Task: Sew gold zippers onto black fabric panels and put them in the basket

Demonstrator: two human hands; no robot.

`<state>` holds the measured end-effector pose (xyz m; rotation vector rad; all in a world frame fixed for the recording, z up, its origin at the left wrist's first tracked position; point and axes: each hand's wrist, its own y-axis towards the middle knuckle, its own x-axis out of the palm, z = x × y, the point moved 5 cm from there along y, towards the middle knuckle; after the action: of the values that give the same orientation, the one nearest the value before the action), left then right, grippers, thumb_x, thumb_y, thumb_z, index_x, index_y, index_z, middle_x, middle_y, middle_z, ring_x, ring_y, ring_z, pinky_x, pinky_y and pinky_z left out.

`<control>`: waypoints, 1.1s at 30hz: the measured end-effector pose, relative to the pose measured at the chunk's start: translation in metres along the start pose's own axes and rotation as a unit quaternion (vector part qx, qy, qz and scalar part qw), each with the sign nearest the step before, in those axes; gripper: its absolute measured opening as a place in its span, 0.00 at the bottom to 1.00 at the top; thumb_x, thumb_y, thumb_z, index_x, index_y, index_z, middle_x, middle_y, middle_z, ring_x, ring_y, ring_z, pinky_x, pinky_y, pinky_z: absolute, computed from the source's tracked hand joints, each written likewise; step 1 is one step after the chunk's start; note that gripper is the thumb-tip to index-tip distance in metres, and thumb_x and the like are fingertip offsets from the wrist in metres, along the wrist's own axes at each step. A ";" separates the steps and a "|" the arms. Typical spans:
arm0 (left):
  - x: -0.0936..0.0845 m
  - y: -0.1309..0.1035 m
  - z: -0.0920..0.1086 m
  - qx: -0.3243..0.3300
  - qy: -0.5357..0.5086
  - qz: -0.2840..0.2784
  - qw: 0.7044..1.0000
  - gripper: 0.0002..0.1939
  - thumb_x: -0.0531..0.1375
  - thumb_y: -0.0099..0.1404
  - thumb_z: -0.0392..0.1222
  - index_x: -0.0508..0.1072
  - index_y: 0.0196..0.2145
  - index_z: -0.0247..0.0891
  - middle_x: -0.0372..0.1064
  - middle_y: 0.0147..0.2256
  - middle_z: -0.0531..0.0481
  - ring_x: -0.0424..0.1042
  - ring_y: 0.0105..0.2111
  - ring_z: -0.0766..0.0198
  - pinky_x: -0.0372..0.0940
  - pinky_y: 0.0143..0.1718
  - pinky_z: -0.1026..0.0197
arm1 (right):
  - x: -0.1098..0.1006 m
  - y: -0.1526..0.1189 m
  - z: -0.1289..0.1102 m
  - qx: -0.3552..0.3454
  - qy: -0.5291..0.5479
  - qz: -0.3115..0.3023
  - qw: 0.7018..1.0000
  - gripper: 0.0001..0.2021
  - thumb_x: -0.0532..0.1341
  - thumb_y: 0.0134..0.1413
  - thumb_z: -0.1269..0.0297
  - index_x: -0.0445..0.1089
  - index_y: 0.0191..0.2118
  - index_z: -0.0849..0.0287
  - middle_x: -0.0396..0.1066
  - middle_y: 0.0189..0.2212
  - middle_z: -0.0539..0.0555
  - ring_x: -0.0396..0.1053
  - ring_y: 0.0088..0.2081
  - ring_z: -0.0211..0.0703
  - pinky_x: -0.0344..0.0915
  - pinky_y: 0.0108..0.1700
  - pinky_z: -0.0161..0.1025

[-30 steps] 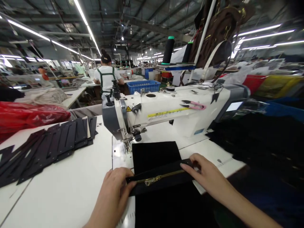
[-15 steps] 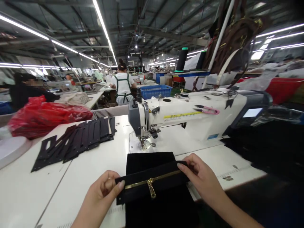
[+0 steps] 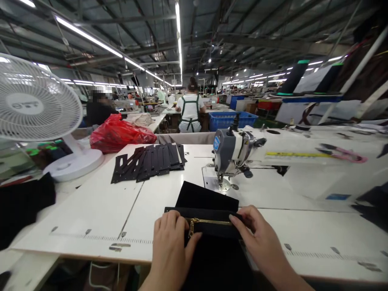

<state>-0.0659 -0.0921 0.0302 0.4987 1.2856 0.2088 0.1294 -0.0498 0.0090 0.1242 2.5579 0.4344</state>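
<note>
A black zipper strip [image 3: 212,231] with gold teeth lies across a black fabric panel [image 3: 203,196] in front of the sewing machine. My left hand [image 3: 171,242] is closed around the strip's left part, its thumb beneath the gold zipper pull [image 3: 191,228]. It covers the teeth left of the pull. My right hand [image 3: 260,238] pinches the strip's right end between thumb and fingers. Toward me the panel runs down between my wrists. The machine's needle and presser foot [image 3: 222,182] stand just beyond the panel's far edge.
Black slotted pieces [image 3: 151,161] lie in a row on the white table [image 3: 91,210]. A white fan [image 3: 72,161] and a red plastic bag [image 3: 121,135] are left. Pink-handled snips [image 3: 342,153] rest on the sewing machine [image 3: 306,169]. A person [image 3: 190,107] sits ahead beside a blue crate [image 3: 233,120].
The view has swung left, bringing the fan into sight. My left hand has shifted inward along the strip to the zipper pull. The panel's far edge now slants; my right hand keeps its pinch.
</note>
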 end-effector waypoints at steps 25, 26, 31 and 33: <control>-0.010 0.020 -0.056 -0.060 -0.139 -0.081 0.985 0.01 0.60 0.54 0.38 0.69 0.26 0.41 0.70 0.27 0.54 0.69 0.30 0.57 0.63 0.34 0.57 | 0.002 0.009 0.023 0.026 0.022 -0.042 0.999 0.11 0.54 0.55 0.54 0.58 0.29 0.56 0.63 0.23 0.48 0.65 0.27 0.40 0.60 0.29 0.36; -0.008 0.019 -0.055 -0.063 -0.143 -0.079 0.985 0.01 0.60 0.54 0.38 0.69 0.26 0.41 0.70 0.26 0.54 0.69 0.30 0.57 0.63 0.34 0.57 | 0.003 0.008 0.023 0.027 0.022 -0.045 0.998 0.11 0.54 0.56 0.55 0.58 0.30 0.56 0.63 0.23 0.48 0.65 0.27 0.40 0.60 0.30 0.36; -0.001 0.018 -0.041 -0.072 -0.172 -0.070 0.980 0.02 0.58 0.57 0.38 0.70 0.27 0.41 0.70 0.28 0.53 0.69 0.32 0.57 0.63 0.34 0.56 | 0.005 0.008 0.025 0.028 0.022 -0.050 0.998 0.10 0.53 0.57 0.56 0.58 0.30 0.56 0.64 0.25 0.48 0.66 0.28 0.40 0.61 0.31 0.36; 0.000 0.016 -0.037 -0.069 -0.185 -0.073 0.978 0.01 0.58 0.57 0.39 0.70 0.28 0.41 0.70 0.28 0.53 0.69 0.33 0.57 0.64 0.35 0.56 | 0.002 0.009 0.025 0.011 -0.007 -0.040 0.999 0.10 0.53 0.57 0.56 0.58 0.30 0.56 0.64 0.24 0.48 0.65 0.27 0.40 0.62 0.30 0.37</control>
<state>-0.0993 -0.0688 0.0302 0.3046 0.9313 0.0767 0.1405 -0.0336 -0.0087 0.0320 2.5436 0.3721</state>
